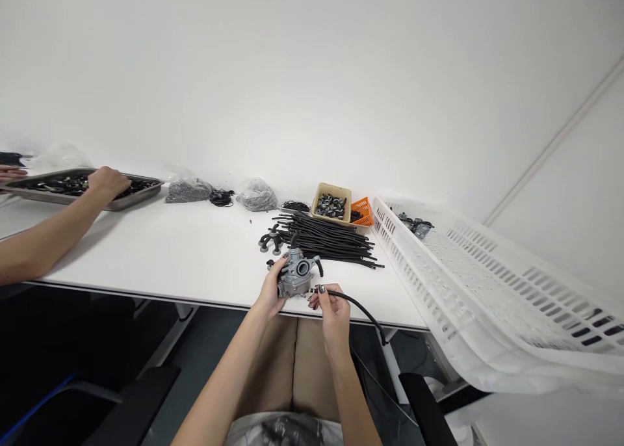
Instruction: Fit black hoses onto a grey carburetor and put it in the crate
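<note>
- Against a white wall [292,75]: one white table [209,251], dark-edged at the near side.
- Table, far left: metal tray [141,196] of dark pieces, a co-worker's hand [108,183] over it.
- Mid-table, wall side: two clear bags [257,196] of small parts, a black coil [221,197] between them.
- Right of these: cream tub [335,190] of small fittings; orange basket [363,207] just beside it.
- Before the tub: black tubes [331,238] laid in a bundle, elbows [275,241] near the left end.
- Right end: white crate [414,270], metal parts [416,226] within.
- My left hand [270,287]: wrapped about a carburetor [295,277], which I hold at the table's near edge, bore showing.
- My right hand [334,306]: thumb and fingers pinched on one hose [351,299] near its tip, the rest curving down past the table edge; tip near the carburetor, though I cannot tell whether they touch.
</note>
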The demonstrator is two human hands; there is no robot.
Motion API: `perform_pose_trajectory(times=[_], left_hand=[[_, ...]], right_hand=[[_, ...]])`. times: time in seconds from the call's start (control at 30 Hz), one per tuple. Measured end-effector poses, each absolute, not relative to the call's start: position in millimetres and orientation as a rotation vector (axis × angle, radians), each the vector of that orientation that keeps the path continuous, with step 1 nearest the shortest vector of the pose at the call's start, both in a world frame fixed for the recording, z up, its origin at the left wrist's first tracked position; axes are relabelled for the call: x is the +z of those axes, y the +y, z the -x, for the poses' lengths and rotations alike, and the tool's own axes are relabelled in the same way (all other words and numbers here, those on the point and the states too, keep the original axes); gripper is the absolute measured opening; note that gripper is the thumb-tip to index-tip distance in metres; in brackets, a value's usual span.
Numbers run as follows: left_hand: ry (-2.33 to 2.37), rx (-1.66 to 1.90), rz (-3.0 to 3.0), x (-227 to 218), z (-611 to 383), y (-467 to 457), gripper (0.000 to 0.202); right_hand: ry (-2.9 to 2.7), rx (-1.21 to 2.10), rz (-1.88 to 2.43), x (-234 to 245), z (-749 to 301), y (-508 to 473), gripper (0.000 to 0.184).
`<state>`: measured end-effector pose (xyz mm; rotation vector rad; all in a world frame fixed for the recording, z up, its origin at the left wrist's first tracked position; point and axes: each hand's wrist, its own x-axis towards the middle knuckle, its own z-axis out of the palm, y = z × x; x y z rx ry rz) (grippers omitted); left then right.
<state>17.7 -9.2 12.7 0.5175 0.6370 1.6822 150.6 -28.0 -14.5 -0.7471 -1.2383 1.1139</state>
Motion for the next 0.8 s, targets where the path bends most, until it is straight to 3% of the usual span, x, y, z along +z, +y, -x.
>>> perform_pose_trajectory(times=[0.3, 0.53, 0.8], left_hand=[[0.622, 1.741, -0.476, 12.6, -20.0, -7.9, 0.047], [0.622, 1.784, -0.499, 8.8, -20.0, -4.2, 0.04], [0.606, 1.855, -0.503, 5.1, -20.3, -2.6, 0.044]], right_hand=[[-1.259, 0.914, 0.606, -32.3, -145.9, -21.8, 0.022], [-1.126, 1.137, 0.59, -33.7, -139.0, -25.7, 0.023], [-1.177, 1.135, 0.607, -36.7, -137.5, -26.9, 0.024]])
